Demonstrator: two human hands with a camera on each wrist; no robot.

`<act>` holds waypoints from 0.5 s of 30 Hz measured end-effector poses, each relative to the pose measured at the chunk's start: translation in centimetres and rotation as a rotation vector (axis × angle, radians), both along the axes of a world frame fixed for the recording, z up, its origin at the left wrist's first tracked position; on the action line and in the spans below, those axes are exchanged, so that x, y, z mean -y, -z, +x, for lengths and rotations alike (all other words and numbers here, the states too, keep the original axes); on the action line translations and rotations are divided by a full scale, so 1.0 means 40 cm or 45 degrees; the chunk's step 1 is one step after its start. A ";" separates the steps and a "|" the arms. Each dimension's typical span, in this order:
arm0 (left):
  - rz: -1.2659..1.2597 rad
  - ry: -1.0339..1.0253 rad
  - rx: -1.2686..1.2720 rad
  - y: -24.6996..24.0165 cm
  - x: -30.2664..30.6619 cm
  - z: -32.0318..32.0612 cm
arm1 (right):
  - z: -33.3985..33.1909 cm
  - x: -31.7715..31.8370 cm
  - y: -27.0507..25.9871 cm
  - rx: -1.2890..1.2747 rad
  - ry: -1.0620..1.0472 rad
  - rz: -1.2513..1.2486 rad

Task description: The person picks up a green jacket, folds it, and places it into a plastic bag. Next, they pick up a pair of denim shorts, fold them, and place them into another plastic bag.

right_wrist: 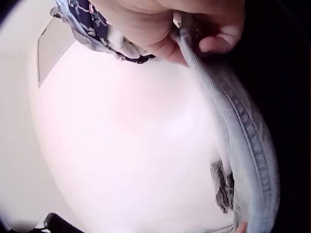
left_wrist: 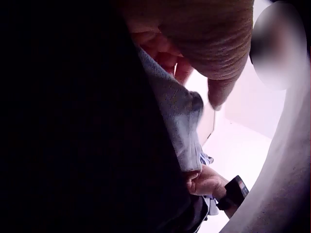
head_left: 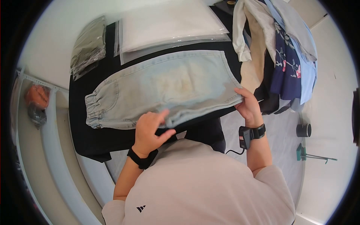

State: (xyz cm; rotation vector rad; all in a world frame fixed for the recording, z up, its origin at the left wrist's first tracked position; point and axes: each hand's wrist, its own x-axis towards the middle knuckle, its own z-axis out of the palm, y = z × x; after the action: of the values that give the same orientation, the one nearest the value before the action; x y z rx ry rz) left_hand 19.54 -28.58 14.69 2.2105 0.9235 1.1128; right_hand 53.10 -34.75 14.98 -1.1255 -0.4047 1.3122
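- Light denim trousers point(head_left: 165, 84) are laid out flat across the black counter point(head_left: 80, 129), elastic cuffs point(head_left: 93, 108) pointing to the person's left.
- The near edge of the denim is held by the left hand point(head_left: 150, 127): fingers curled over the top, thumb tucked under, so that grip is closed on the fabric.
- The right-hand corner of the same edge is pinched by the right hand point(head_left: 248, 108); up close from the right wrist, the thick seam is seen clamped between thumb and fingers, so that grip is narrow and full of denim too.
- The edge is lifted a bit off the counter between the two hands, the rest is left lying flat.
- Clear plastic bags with white fabric point(head_left: 168, 24) are stacked just beyond the trousers, and a dark packed item point(head_left: 88, 45) is set at the far left corner.
- A heap of clothes point(head_left: 262, 33), a navy floral piece point(head_left: 285, 60) included, is piled on the right.
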 end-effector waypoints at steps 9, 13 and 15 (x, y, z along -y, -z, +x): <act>0.254 0.431 -0.220 0.001 -0.006 -0.008 | -0.063 0.002 -0.067 -0.254 -0.069 0.234; 0.256 0.435 -0.223 0.006 -0.009 -0.012 | -0.186 -0.065 -0.155 0.127 -0.159 0.354; 0.248 0.446 -0.209 0.007 -0.010 -0.013 | -0.269 -0.101 -0.176 0.599 -0.286 0.363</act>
State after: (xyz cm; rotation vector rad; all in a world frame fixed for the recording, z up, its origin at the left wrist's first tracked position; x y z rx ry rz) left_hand 19.01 -28.19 14.42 2.5286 0.4752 0.8981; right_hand 42.35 -30.69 22.02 -1.1624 -1.0579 1.1257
